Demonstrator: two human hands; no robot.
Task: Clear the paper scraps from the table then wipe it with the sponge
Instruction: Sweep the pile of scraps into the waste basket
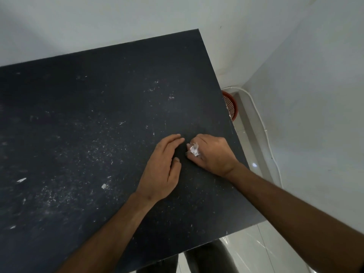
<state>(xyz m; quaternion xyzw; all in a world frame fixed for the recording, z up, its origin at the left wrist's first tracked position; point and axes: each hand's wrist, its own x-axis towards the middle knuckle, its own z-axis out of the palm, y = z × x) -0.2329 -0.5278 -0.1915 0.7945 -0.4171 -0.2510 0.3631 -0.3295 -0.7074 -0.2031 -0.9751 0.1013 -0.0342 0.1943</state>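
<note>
- Paper scraps [194, 149]: a small white crumpled bunch sits inside the curled fingers of the right hand [213, 154], near the right edge of the table [98, 95].
- The right hand grips that bunch, knuckles up, with its fingertips down on the table top.
- The left hand [162, 170] lies just beside the right hand, on its left. Its fingers are nearly straight and relaxed, cupped toward the bunch and holding nothing.
- More scraps [103, 186] are loose on the table, well to the left of the hands, with a thin sliver [21, 180] farther left. Fine white specks are scattered across the dark top.
- Step in hand, as I judge it: the clearing stage, gathering scraps into a fist. Wiping has not begun.
- A red basket [230, 104] stands on the floor just past the table's right edge, a likely place for the bunch.
- The next move calls for a firm hold so nothing drops, then collecting the pieces left of the hands.
- No sponge is in view.
</note>
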